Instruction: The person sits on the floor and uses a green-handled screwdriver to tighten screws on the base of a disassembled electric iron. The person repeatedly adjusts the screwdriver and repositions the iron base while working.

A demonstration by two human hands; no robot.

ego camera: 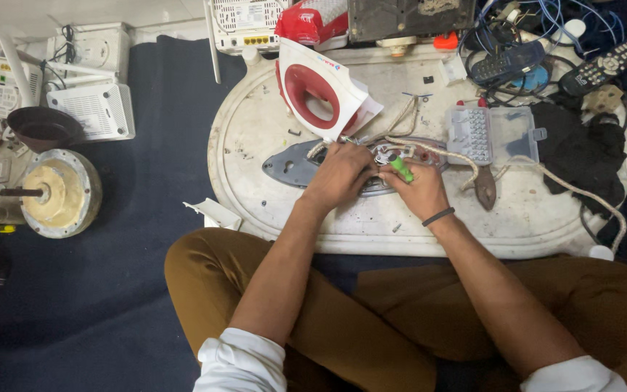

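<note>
Head view: right hand (416, 190) clamped on green screwdriver (400, 168); left hand (339, 176) pressing iron soleplate (292, 164) (fingers curled, grip unclear) on white tray (255, 131).

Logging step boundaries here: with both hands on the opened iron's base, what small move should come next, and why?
Probably turn the screwdriver in place. The right hand grips its green handle, tip down among the fittings on the soleplate, while the left hand presses that plate down. The red and white cover already lies apart, so work is on the base.
</note>
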